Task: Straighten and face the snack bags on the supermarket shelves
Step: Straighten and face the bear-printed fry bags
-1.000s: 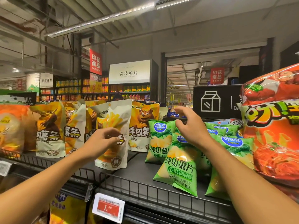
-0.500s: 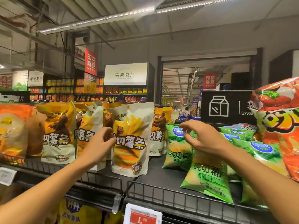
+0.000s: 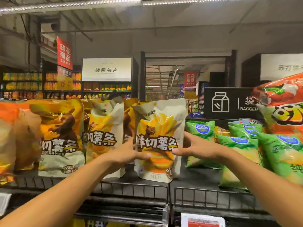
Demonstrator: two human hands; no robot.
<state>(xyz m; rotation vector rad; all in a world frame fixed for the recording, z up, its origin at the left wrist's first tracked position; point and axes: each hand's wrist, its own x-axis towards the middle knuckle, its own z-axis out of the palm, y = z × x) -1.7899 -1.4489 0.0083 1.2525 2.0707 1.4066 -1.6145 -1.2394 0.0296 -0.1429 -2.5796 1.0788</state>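
Both thumbs press the front of a white fries bag (image 3: 158, 128), fingers wrapped behind: left hand (image 3: 126, 154) grips its 9 o'clock edge, right hand (image 3: 195, 147) its 3 o'clock edge. Bag upright, facing out, at shelf (image 3: 147, 188) centre. Yellow bags (image 3: 60, 136) at 9 o'clock, green bags (image 3: 242, 145) at 3 o'clock.
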